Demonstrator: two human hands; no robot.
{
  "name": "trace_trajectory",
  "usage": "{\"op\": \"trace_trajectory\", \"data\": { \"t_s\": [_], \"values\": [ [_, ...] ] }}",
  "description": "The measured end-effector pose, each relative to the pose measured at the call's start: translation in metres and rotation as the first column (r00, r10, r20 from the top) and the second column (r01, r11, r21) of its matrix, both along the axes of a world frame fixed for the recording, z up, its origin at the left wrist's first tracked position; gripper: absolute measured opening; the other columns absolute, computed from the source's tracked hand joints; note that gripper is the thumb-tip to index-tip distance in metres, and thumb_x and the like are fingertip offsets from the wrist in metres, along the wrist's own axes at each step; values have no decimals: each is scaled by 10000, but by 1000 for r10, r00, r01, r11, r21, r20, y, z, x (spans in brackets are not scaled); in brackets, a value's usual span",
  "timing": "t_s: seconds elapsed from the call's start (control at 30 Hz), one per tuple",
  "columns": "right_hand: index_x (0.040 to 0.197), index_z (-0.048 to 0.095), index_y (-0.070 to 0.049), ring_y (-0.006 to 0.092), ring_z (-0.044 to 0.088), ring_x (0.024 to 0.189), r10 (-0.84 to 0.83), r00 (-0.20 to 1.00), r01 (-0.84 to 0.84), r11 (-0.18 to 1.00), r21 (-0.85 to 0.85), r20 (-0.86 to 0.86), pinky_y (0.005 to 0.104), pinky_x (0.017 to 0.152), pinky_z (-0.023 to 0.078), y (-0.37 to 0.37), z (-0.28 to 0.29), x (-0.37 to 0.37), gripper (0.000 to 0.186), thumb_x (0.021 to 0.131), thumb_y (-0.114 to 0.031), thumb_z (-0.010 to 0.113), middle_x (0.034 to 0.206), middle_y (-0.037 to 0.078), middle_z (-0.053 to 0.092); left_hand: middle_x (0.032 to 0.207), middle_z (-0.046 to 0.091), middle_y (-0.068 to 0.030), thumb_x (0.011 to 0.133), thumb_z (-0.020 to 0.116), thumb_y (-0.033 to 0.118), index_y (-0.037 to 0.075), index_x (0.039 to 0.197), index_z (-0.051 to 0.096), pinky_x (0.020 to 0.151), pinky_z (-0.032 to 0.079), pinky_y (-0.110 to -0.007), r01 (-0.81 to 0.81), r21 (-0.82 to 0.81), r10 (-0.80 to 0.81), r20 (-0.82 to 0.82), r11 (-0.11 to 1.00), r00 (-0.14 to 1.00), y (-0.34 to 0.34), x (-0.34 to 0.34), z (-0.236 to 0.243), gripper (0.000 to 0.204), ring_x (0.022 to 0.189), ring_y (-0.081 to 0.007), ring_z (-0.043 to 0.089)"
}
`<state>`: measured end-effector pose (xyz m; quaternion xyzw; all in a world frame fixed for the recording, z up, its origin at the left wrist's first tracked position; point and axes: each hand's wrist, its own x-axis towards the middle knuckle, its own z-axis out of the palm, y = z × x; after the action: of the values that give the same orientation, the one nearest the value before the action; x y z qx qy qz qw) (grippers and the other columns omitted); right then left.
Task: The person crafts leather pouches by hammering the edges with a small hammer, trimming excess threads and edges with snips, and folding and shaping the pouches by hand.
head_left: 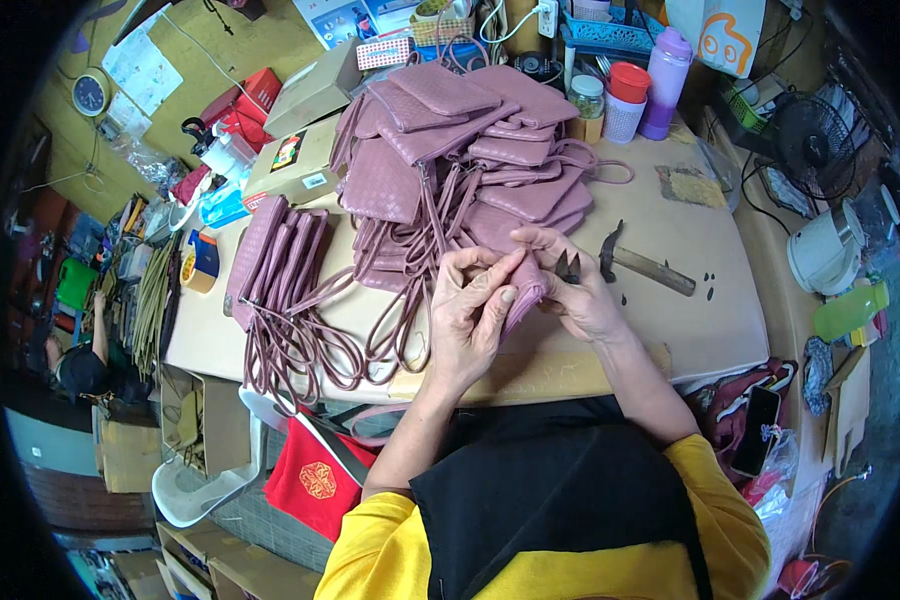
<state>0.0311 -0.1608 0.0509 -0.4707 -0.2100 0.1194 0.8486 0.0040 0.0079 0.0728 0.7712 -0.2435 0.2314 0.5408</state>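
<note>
Close in front of me, a pink woven-pattern pouch point(526, 288) is held up over the table's near edge. My left hand point(470, 312) pinches it between thumb and fingers. From the other side my right hand point(582, 292) grips its edge, and dark pointed blades, apparently thread snips point(568, 268), stick up out of that same hand. Most of the pouch is hidden by my fingers. Beyond my hands lies a big heap of similar pouches point(382, 182), wrist straps tangled among them. Left of it, several more pouches point(282, 250) stand in a row, their straps point(295, 350) spilling over the near edge.
A wooden-handled hammer point(660, 272) lies right of my hands. Along the back stand cardboard boxes point(295, 160), a glass jar point(586, 98), a red cup point(628, 82) and a purple bottle point(667, 85). A tape dispenser point(201, 264) sits at left. Another person point(82, 370) is far left.
</note>
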Motion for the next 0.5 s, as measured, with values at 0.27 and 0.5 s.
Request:
{"op": "trace_trajectory", "data": {
  "t_s": [0.27,0.5],
  "values": [
    [1314,515,-55,-6,453,710,-75,996,81,985,-155,46,141,560,353,2,-5,4,406,922,-80,616,863,-61,556,1057,576,-81,894,652,280,53,1202,656,898,394,-322,58,13,-56,-83,998,995,5,-3,-2,383,1017,-202,489],
    [1257,562,-2,52,554,891,-150,965,213,927,-310,217,189,806,454,1,17,0,342,926,-73,609,916,-7,601,881,633,-88,759,758,-1,-2,884,706,718,471,-248,-76,-122,76,-8,990,997,-1,-1,-1,136,800,-155,602]
  ]
}}
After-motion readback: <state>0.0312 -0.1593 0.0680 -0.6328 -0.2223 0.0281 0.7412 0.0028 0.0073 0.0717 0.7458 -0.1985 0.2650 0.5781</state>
